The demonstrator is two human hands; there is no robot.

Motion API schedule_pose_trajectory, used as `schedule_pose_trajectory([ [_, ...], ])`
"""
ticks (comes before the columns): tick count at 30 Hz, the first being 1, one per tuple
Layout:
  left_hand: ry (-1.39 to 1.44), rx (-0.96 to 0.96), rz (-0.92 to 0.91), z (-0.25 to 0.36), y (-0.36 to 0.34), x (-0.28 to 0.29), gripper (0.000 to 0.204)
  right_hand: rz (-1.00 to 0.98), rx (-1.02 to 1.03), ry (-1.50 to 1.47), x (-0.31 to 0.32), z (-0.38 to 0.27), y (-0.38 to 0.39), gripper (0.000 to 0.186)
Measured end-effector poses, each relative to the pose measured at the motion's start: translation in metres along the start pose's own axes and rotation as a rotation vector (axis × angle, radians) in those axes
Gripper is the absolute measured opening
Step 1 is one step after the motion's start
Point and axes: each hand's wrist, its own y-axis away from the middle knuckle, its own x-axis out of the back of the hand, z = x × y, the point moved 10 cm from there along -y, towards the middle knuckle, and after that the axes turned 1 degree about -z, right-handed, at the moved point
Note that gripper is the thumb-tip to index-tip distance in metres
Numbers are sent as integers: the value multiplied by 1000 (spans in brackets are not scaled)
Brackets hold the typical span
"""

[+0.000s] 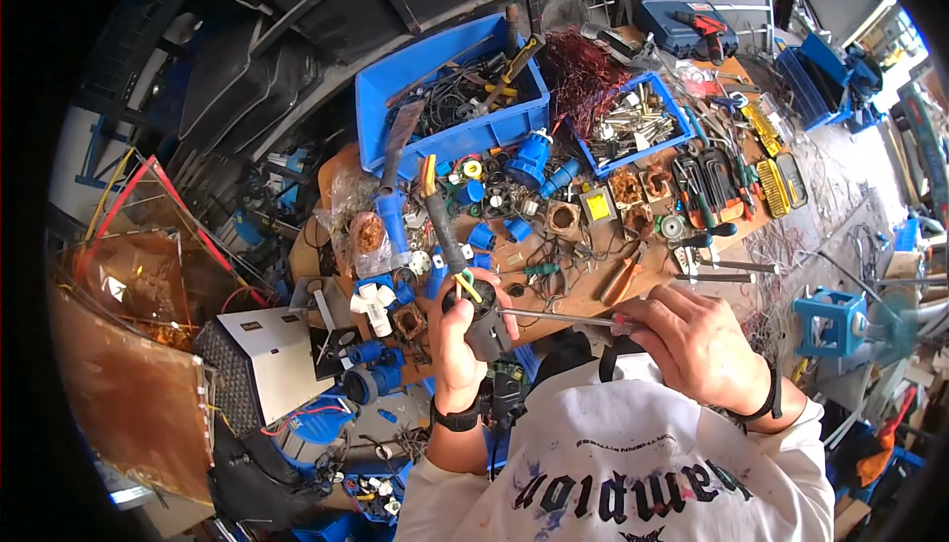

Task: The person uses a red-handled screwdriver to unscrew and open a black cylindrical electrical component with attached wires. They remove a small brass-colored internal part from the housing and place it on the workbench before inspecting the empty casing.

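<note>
My left hand [457,359] is closed around a black round plug core [486,334], held above the near edge of the bench. A thick black cable [444,231] runs up from the core, with coloured wires bare at its far end. A yellow-green wire [468,287] shows by my left thumb. From the right, my right hand [697,344] grips a screwdriver [563,318] by its handle. Its thin shaft points left and meets the core's side; the exact spot where the tip sits is too small to tell.
The cluttered bench [573,300] holds blue plug parts [530,159], a blue bin of cables [453,137], a blue tray of metal pins [633,127] and several hand tools [714,186]. Orange-handled pliers [623,275] lie near my right hand. A white three-way fitting [373,309] lies left.
</note>
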Motion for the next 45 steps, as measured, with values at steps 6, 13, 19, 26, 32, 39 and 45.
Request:
schedule_pose_trajectory([
  [6, -37, -6, -52, 10, 4, 9, 44, 136, 40, 97, 4, -19, -2, 32],
  [13, 3, 44, -45, 6, 12, 9, 43, -72, -176, -125, -20, -12, 10, 21],
  [19, 0, -4, -67, 15, 18, 8, 43, 83, -18, -36, -4, -28, 13, 24],
  [26, -50, -45, -16, 23, 30, 5, 44, 76, 12, 25, 1, -36, 17, 34],
  [32, -40, -21, -27, 17, 33, 5, 44, -62, -74, -82, -13, -30, 27, 33],
  [39, 19, -25, -58, 22, 36, 0, 42, 106, 106, -19, 5, -43, 28, 29],
  [45, -11, -20, -49, 21, 32, -8, 42, 141, -11, 63, 4, -34, 33, 29],
])
